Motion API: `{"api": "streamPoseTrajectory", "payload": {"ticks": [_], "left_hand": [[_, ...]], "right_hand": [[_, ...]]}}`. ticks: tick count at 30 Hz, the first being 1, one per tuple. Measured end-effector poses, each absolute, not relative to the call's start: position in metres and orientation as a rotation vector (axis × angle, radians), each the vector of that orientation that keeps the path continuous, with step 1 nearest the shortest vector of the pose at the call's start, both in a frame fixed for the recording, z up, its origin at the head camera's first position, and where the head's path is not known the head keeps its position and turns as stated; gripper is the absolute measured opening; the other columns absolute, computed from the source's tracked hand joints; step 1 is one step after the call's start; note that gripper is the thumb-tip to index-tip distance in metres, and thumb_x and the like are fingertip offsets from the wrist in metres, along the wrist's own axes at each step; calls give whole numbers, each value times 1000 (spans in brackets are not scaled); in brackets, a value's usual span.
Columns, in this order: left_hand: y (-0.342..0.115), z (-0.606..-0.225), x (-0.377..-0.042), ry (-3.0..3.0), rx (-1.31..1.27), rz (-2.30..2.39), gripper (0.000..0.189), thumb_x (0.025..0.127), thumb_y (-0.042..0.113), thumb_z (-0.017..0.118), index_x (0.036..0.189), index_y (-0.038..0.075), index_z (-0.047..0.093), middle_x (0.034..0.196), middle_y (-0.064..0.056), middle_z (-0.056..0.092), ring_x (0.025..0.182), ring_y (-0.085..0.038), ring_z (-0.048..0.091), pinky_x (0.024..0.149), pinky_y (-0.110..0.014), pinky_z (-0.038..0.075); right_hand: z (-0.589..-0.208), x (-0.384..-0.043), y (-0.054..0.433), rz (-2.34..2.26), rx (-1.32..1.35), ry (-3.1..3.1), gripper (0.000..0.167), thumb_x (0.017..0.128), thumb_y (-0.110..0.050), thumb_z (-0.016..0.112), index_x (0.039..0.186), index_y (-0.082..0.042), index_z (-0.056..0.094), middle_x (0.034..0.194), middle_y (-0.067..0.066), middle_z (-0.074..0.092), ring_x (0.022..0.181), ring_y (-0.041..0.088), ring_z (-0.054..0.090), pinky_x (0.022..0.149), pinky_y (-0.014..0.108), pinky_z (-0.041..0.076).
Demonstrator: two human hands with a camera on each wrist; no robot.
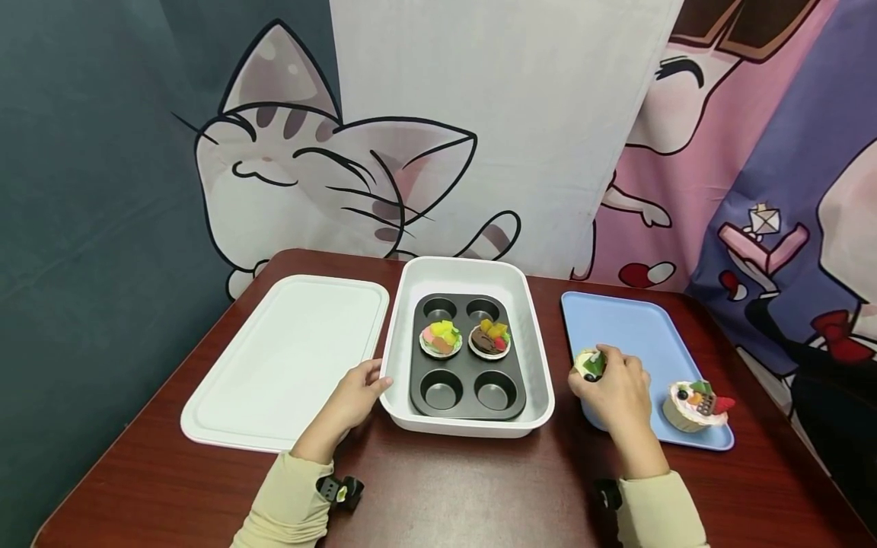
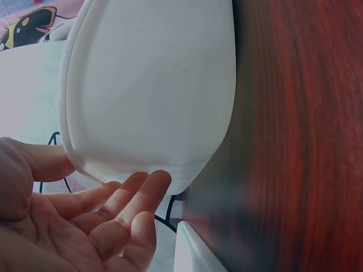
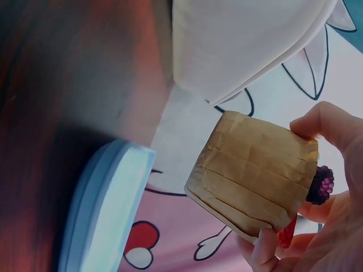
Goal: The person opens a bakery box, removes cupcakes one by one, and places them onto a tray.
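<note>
My right hand point(image 1: 620, 388) holds a cupcake point(image 3: 255, 170) between thumb and fingers, raised over the left edge of the blue tray point(image 1: 606, 312). Its pleated tan cup faces the right wrist camera; a dark berry and a bit of red show past its side. At the front left corner of the white bin point(image 1: 466, 428), my left hand point(image 1: 356, 396) grips the rim, thumb on top and fingers against the outer wall. Inside the bin lies a dark muffin pan point(image 1: 467, 380). Its middle row holds a yellow-and-pink topped cupcake point(image 1: 441, 339) and a chocolate one point(image 1: 489, 339).
Another cupcake point(image 1: 695, 406) with a strawberry and blueberry sits at the blue tray's front right. To the left of the bin lies a flat white tray point(image 1: 288, 358). A cartoon curtain point(image 1: 534, 137) hangs behind the brown table point(image 1: 452, 487).
</note>
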State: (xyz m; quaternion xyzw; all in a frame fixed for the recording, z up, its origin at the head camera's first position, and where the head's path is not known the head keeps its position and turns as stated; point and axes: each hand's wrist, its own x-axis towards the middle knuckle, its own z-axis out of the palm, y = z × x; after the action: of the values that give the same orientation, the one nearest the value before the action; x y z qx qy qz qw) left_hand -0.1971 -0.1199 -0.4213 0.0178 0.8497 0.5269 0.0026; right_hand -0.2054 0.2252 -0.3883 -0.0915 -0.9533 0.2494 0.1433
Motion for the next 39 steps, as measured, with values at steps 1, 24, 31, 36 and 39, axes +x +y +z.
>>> {"api": "streamPoseTrajectory", "payload": {"ticks": [1,24,31,36,39], "left_hand": [[-120,-421,-197,2666,55,1651,39,86,4,52,119,-13,42,106,-25,55,97,-30,53,83,-41,41],[-119,-422,-197,2666,47,1655,39,86,5,52,120,-12,42,105,-25,56,96,-30,54,83,-41,41],[-120,-422,-197,2665,48,1659,39,86,4,52,119,-12,42,105,-25,55,96,-30,54,83,-41,41],[-119,-423,-198,2662,51,1664,38,86,4,52,119,-12,42,105,-25,55,96,-29,54,83,-41,41],[-119,-423,-198,2664,47,1662,38,86,5,52,119,-12,43,105,-24,56,97,-29,54,84,-41,41]], "right_hand": [[-389,-206,226,716,-269,-2753,62,68,-27,62,121,-1,44,110,31,37,98,45,33,69,51,33],[-404,-210,247,702,-365,-2820,64,68,-30,61,121,2,43,109,33,37,93,47,34,66,51,33],[-407,-211,253,692,-390,-2837,65,68,-30,61,121,3,42,108,34,37,92,48,35,68,51,32],[-409,-210,257,681,-418,-2857,66,69,-31,62,121,3,41,107,34,37,91,48,35,68,51,32],[-409,-209,259,687,-439,-2868,66,69,-32,62,121,2,41,107,34,37,90,47,35,66,50,33]]}}
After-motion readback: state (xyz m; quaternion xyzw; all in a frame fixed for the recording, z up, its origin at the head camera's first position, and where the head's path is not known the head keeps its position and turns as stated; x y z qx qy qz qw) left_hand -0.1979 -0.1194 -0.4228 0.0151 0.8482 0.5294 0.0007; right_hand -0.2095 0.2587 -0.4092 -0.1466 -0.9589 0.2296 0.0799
